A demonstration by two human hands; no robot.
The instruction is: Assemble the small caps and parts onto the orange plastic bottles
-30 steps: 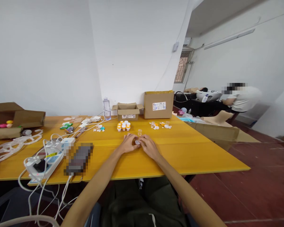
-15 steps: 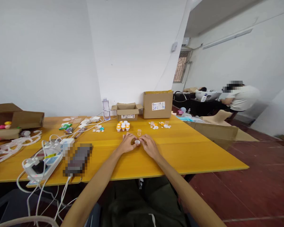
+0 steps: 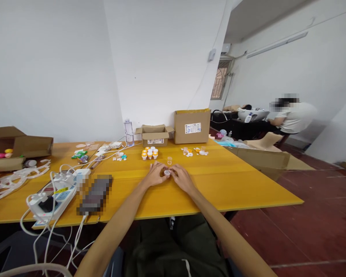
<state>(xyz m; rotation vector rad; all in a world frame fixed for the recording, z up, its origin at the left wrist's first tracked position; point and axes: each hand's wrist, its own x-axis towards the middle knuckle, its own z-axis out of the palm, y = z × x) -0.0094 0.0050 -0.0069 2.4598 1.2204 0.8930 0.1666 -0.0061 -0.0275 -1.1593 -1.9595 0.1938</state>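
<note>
A small round white cap (image 3: 167, 172) is held between the fingertips of both hands, low over the wooden table. My left hand (image 3: 155, 175) pinches it from the left with curled fingers. From the right, the thumb and fingers of my right hand (image 3: 181, 177) close on its edge. Just beyond the fingers stands a small clear cup (image 3: 169, 160). Farther back is a cluster of little jars (image 3: 150, 153) with white and orange tops. Loose rings, caps and clear pieces (image 3: 194, 152) lie to the right of it.
Behind the jars stand an open carton (image 3: 154, 136), a larger box (image 3: 192, 129) and a clear bottle (image 3: 128, 132). Left of my arms lie a phone (image 3: 95, 194) and a power strip (image 3: 65, 196) with tangled cables. A person (image 3: 294, 117) sits at the far right.
My right fingers have moved slightly left, closer to my left hand, and now meet at the cap. The clear cup and the jars have stayed in place.
</note>
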